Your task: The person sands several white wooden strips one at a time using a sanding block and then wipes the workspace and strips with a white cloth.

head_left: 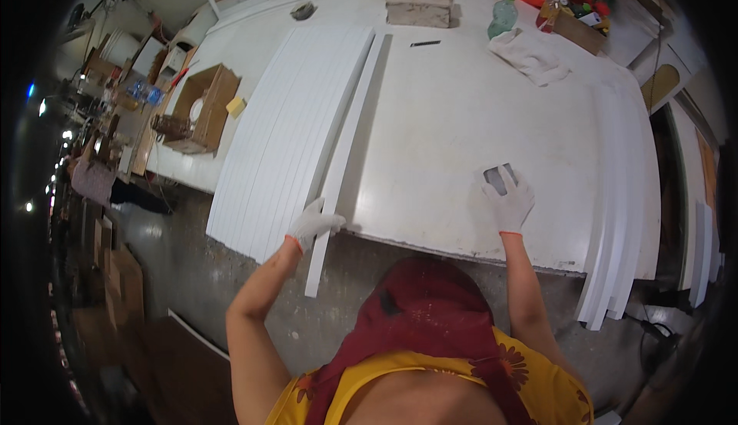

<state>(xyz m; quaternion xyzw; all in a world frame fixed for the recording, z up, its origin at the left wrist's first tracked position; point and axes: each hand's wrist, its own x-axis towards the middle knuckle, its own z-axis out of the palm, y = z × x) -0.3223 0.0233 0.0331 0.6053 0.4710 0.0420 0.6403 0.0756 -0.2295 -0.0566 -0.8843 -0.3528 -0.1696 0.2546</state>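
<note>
My left hand (314,223), in a white glove with an orange cuff, grips a long narrow white strip (355,125) close to its near end, which juts past the table edge. Left of that strip, several white strips (292,110) lie side by side in a flat row. On the right, my gloved right hand (510,200) is closed on a dark grey block (498,179), which looks like a sanding block, low over the tabletop. The block's underside is hidden.
The large white table (446,133) has more white strips (611,194) along its right side. Toward the back are a wrapped block (419,6), a green bottle (503,14), a white cloth (530,57) and a dark blade-like tool (425,43). A cardboard box (204,110) stands left.
</note>
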